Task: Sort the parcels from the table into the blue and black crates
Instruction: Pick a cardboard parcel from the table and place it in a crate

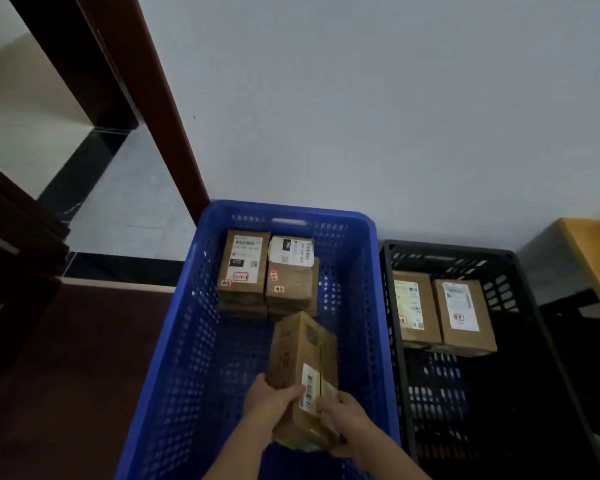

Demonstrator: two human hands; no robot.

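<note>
— Where's the parcel right now?

— Over the blue crate, near end, tipped on its edge. The left hand has its fingers curled round the left side and the right hand grips the other side, so the parcel sits between both palms.

— How far along is the sorting?

— Partway, I'd say. Two stacks of parcels already lie at the far end of the blue crate, side by side. Two more parcels lie in the black crate next to it.

— And what's left?

— This one isn't set down yet. The table only shows as a corner on the right, so I can't tell how many remain there.
</note>
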